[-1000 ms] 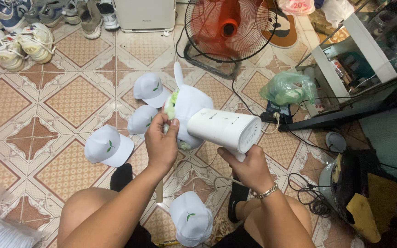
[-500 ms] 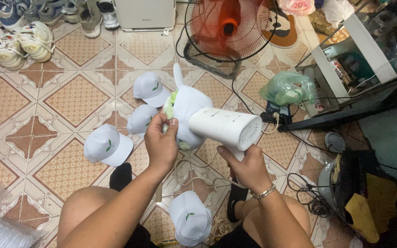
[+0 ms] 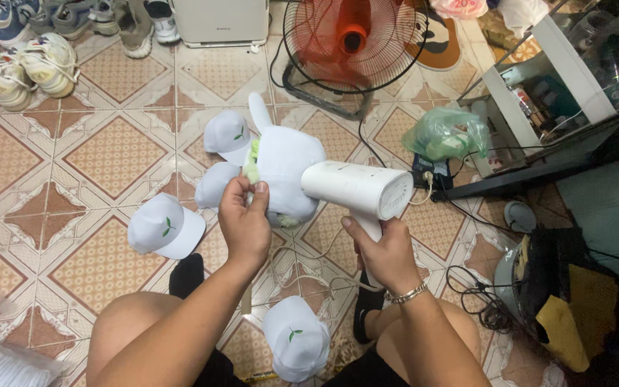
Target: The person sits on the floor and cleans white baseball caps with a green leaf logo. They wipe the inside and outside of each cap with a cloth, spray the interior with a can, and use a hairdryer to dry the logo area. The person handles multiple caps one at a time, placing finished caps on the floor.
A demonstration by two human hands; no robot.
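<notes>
White plush toy point(image 3: 284, 172) stays raised above the tiled floor point(image 3: 109, 150), unmoved; the left hand point(image 3: 245, 218) keeps pinching its green trim, the right hand point(image 3: 388, 251) still grips the white handheld steamer point(image 3: 356, 190) against it.

Green translucent plastic bag point(image 3: 444, 134) on floor beside fan base.

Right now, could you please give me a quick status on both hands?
Left hand gripping white plush toy. Right hand holding white steamer, nozzle against toy. White caps on the floor around.
</notes>
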